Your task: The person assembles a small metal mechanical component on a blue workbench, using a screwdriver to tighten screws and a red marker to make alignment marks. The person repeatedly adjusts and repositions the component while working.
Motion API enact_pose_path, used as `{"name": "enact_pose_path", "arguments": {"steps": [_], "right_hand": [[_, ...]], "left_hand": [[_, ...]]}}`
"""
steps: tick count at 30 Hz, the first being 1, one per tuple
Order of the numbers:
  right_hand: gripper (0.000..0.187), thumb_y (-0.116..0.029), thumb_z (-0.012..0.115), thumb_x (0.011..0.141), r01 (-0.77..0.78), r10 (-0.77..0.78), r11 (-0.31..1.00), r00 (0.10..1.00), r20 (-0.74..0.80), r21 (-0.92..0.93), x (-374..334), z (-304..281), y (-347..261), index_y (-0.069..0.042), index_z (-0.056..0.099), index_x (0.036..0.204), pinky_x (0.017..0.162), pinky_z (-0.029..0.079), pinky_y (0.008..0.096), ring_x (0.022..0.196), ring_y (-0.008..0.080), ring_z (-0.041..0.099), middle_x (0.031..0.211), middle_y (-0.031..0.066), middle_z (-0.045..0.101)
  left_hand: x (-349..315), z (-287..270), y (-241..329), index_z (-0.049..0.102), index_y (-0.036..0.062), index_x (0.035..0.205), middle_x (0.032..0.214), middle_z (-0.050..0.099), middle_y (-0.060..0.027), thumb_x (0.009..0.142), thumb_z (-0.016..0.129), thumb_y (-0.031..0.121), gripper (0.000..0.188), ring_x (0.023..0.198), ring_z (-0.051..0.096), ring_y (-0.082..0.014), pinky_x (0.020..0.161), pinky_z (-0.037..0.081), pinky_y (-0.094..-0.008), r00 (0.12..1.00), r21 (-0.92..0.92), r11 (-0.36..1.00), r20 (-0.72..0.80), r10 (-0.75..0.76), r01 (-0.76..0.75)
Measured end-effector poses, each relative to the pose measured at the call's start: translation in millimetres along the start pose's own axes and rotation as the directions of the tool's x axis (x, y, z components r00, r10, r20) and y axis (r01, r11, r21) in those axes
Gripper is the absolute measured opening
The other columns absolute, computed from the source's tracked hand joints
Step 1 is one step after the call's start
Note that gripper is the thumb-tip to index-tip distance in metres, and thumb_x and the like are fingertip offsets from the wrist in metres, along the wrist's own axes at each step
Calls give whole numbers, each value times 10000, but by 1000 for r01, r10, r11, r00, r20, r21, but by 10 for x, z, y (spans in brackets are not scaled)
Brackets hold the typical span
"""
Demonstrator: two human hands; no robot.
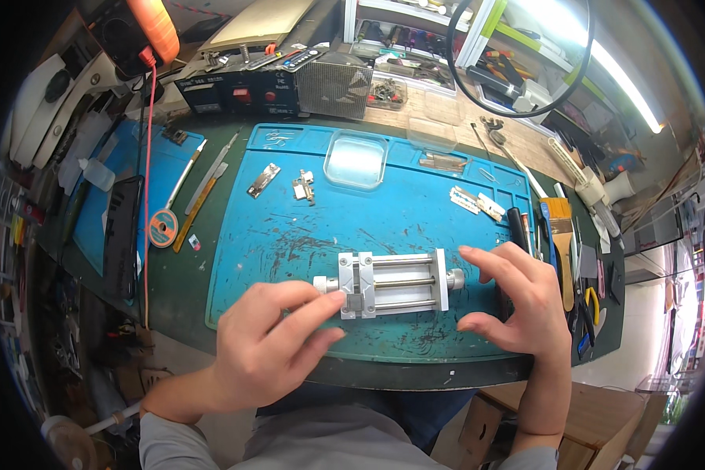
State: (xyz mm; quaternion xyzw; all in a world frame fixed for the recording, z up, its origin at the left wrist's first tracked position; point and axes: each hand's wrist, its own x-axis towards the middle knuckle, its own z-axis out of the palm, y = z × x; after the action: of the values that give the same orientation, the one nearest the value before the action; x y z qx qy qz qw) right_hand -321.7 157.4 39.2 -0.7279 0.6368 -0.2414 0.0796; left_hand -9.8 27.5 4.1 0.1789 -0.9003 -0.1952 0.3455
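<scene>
Placed on the near half of the blue mat (235,235), on the green bench (178,270): silver screw clamp (403,283), lying lengthwise left to right between both hands. Seen at its left end: two blocks side by side, narrow gap between. Running from there to the right end plate (441,280): three parallel rods. Fitted beyond the plate: round right knob (455,280).

Left hand (254,337): fingers bent and loosely spread, index tip at the clamp's left block, thumb apart below. Cannot tell whether pressing or merely touching; no closed grip visible. Right hand (533,301): index and thumb curved wide apart around the right knob without touching it, holding nothing.

Logged farther up the mat: clear square dish (356,160) near the far edge; small metal plate (264,179) and small metal bracket (303,188) to its left; razor blades (465,200) toward the right edge.

Recorded left of the mat: orange wire spool (162,228), with red cable (149,157) hanging close by. Recorded right: flat brush (558,223), and yellow-handled pliers (593,304) near the bench edge. At back: black box (247,95) with red switch.
</scene>
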Motion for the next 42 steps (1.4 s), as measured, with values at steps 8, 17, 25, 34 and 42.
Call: {"name": "enact_pose_path", "arguments": {"steps": [8, 17, 25, 34, 42], "right_hand": [[796, -671, 851, 825, 48, -48, 997, 999, -10, -60, -43, 32, 88, -65, 751, 1333, 633, 537, 334, 753, 225, 699, 918, 95, 701], [645, -518, 903, 814, 67, -67, 997, 998, -11, 26, -9, 26, 12, -114, 768, 1298, 616, 523, 358, 711, 248, 653, 885, 60, 669], [656, -498, 899, 831, 51, -51, 999, 997, 59, 4, -10, 23, 20, -98, 747, 1329, 597, 508, 369, 700, 245, 644, 845, 62, 630], [722, -500, 916, 813, -17, 16, 1000, 999, 39, 13, -5, 35, -31, -96, 716, 1377, 580, 493, 368, 645, 234, 617, 766, 42, 575], [686, -514, 905, 826, -7, 9, 999, 999, 46, -32, -12, 38, -12, -106, 724, 1346, 577, 485, 364, 641, 227, 614, 747, 30, 559]], "left_hand": [[1, 42, 11, 802, 70, 1247, 1131, 696, -95, 781, 896, 114, 478, 907, 680, -250, 693, 566, -357, 993, 103, 989, 66, 100, -106], [-9, 61, 7, 800, 67, 1240, 1149, 696, -105, 770, 883, 97, 479, 920, 691, -262, 701, 570, -363, 990, 143, 981, 73, 122, -132], [-19, 61, 8, 800, 65, 1242, 1169, 704, -116, 772, 869, 82, 476, 937, 704, -272, 721, 579, -371, 988, 159, 977, 74, 134, -145], [-33, 59, 27, 806, 125, 1280, 1183, 601, -90, 754, 899, 53, 539, 893, 588, -212, 635, 493, -293, 990, 209, 969, 66, 122, -133], [-58, 74, 31, 814, 194, 1288, 1207, 602, -46, 763, 893, 128, 535, 913, 634, -201, 690, 570, -314, 994, 251, 963, 65, 87, -101]]}}
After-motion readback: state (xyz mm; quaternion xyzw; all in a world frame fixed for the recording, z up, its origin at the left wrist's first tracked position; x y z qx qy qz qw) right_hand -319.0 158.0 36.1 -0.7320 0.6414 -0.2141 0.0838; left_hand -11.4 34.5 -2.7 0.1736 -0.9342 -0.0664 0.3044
